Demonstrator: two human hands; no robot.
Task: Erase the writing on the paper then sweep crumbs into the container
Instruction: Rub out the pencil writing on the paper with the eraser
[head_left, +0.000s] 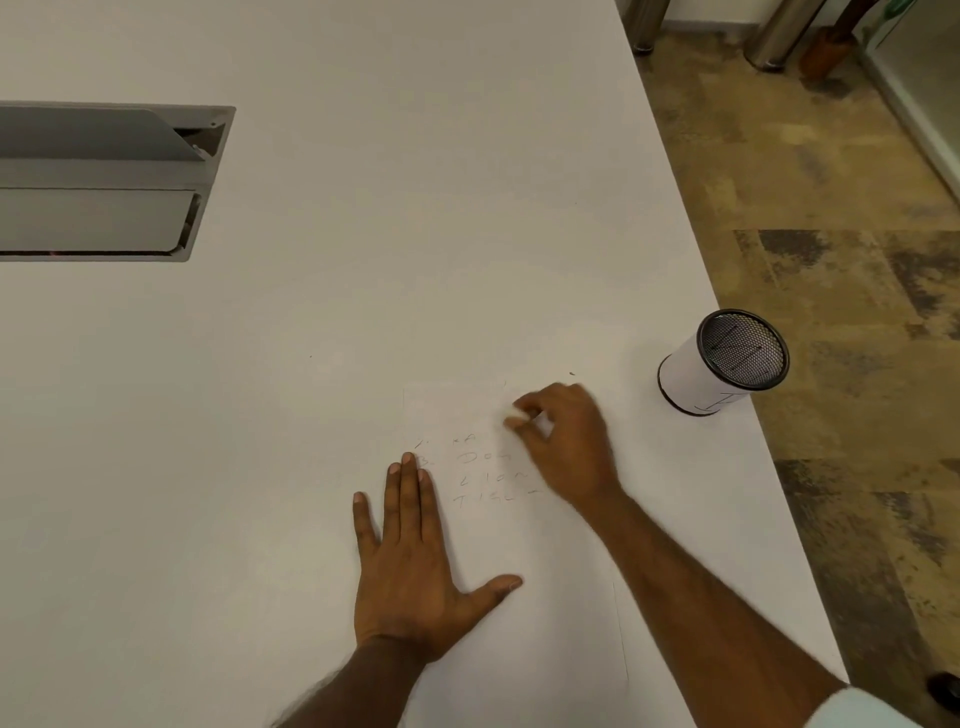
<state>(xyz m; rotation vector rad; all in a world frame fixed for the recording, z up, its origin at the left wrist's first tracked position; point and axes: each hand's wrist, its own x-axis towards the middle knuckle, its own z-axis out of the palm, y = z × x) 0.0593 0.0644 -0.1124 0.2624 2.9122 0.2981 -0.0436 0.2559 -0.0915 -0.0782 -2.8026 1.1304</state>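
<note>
A: Left hand (410, 561), what's it doing?
B: Flat, fingers straight and thumb spread, pressing on the left side of the paper (561, 613), which lies on the white table (363, 260) near the right edge

A: Right hand (566, 441)?
B: Fingers curled, pinching a small white eraser (517, 413) at the fingertips, down on the upper part of the sheet (slightly blurred)

A: Writing (488, 473)?
B: A few faint pencil lines below the eraser, between the two hands; the words are too faint to read for sure

A: Container (722, 364)?
B: Black mesh cup with a white wrap, upright at the table's right edge, right of the paper and apart from the right hand

A: Anything else?
B: A grey cable hatch (104, 182) is set in the table far left, with mottled brown floor (831, 260) past the edge
</note>
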